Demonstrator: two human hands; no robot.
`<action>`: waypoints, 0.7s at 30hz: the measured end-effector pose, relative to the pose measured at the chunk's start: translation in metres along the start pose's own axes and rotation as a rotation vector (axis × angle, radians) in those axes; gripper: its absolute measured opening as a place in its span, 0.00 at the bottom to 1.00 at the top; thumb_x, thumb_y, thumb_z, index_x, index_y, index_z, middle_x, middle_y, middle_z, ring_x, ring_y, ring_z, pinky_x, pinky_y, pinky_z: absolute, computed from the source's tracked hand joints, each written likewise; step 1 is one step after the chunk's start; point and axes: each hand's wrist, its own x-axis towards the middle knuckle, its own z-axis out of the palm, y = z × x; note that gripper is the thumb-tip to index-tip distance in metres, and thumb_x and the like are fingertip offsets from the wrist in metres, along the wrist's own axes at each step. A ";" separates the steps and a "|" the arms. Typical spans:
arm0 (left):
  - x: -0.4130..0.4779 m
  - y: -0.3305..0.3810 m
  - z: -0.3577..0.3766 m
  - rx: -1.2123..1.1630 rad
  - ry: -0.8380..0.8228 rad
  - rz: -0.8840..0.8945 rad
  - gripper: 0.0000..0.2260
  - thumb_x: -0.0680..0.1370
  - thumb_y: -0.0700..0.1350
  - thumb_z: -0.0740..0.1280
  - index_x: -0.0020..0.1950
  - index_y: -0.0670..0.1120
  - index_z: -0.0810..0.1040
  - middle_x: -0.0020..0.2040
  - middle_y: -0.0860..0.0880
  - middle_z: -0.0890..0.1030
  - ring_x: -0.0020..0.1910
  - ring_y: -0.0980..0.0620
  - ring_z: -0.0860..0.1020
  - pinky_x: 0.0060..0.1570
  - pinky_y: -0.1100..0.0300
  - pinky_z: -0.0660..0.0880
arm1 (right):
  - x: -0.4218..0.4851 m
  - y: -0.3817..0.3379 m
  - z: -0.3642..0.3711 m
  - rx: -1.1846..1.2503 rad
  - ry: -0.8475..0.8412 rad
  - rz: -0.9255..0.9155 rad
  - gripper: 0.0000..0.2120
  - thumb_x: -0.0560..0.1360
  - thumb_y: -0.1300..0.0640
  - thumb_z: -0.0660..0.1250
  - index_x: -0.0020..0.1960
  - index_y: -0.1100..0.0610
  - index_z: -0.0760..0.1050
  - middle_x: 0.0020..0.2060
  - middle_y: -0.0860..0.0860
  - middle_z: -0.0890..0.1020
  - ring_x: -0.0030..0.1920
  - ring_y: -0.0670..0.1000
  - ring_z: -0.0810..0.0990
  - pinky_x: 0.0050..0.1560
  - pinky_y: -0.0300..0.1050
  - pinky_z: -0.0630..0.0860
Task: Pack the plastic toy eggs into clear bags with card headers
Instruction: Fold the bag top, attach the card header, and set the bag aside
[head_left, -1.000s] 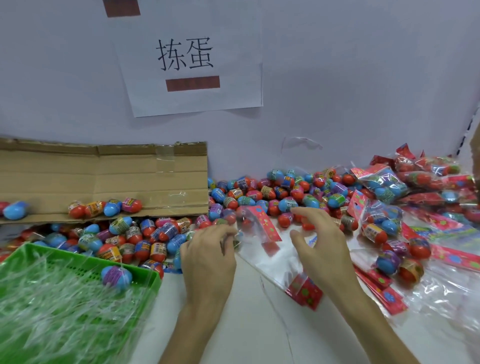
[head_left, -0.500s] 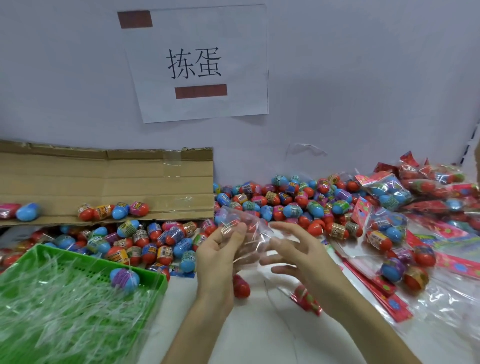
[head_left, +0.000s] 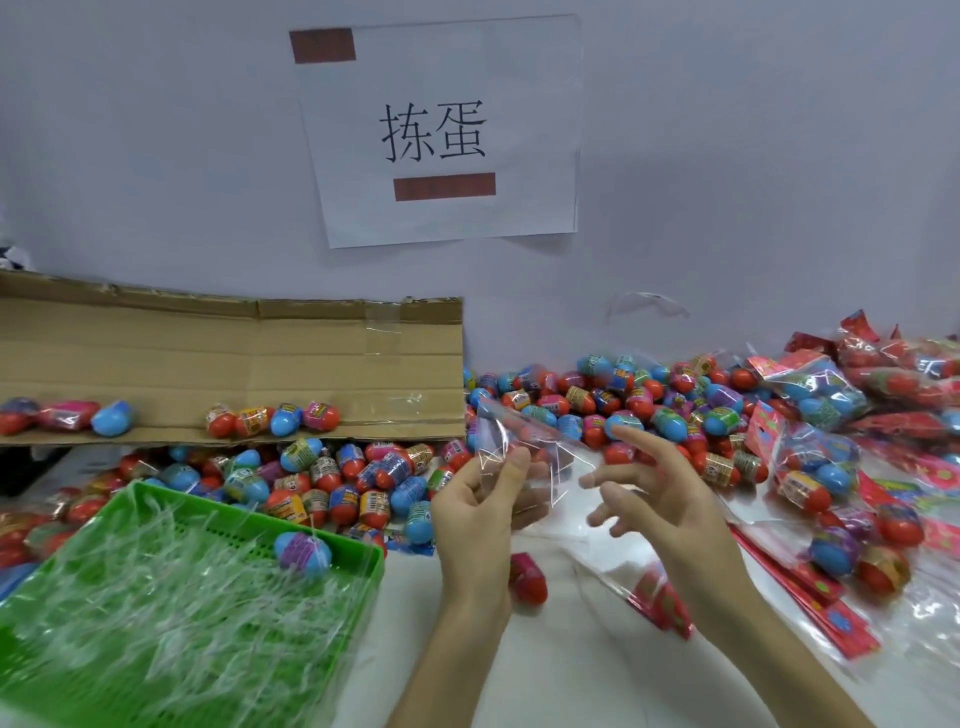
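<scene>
Opening the clear bag (head_left: 519, 449)
The left hand (head_left: 475, 519) pinches it, the right hand (head_left: 670, 501) is loose-fingered; slick film may slip free.

Reds and blues crowd a white tabletop (head_left: 571, 675).
The plastic toy eggs (head_left: 597, 410) are mostly red and blue with multicoloured labels; the slotted plastic basket (head_left: 208, 506) is green, the corrugated cardboard sheet (head_left: 234, 358) brown, the thin plastic bag (head_left: 524, 441) clear, the paper sign (head_left: 530, 104) white with black characters.
</scene>
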 end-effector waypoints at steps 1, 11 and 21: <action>0.002 0.001 -0.002 -0.023 0.023 -0.005 0.05 0.78 0.45 0.74 0.44 0.46 0.87 0.43 0.44 0.88 0.39 0.46 0.86 0.36 0.60 0.82 | -0.001 0.002 0.000 -0.105 0.025 -0.031 0.20 0.75 0.50 0.74 0.65 0.43 0.74 0.48 0.49 0.86 0.43 0.54 0.86 0.43 0.49 0.82; 0.016 0.007 -0.016 -0.143 0.128 -0.005 0.09 0.79 0.45 0.73 0.48 0.38 0.84 0.42 0.42 0.87 0.38 0.45 0.87 0.35 0.60 0.82 | -0.021 0.018 0.038 -0.599 -0.362 -0.216 0.14 0.73 0.52 0.75 0.54 0.38 0.79 0.51 0.36 0.79 0.50 0.43 0.80 0.46 0.30 0.71; 0.016 0.009 -0.019 -0.076 0.171 0.024 0.08 0.79 0.45 0.73 0.48 0.39 0.84 0.43 0.42 0.88 0.41 0.45 0.88 0.37 0.61 0.83 | -0.033 -0.005 0.046 -0.374 -0.174 -0.586 0.12 0.73 0.56 0.72 0.56 0.47 0.83 0.50 0.40 0.82 0.47 0.47 0.82 0.38 0.38 0.78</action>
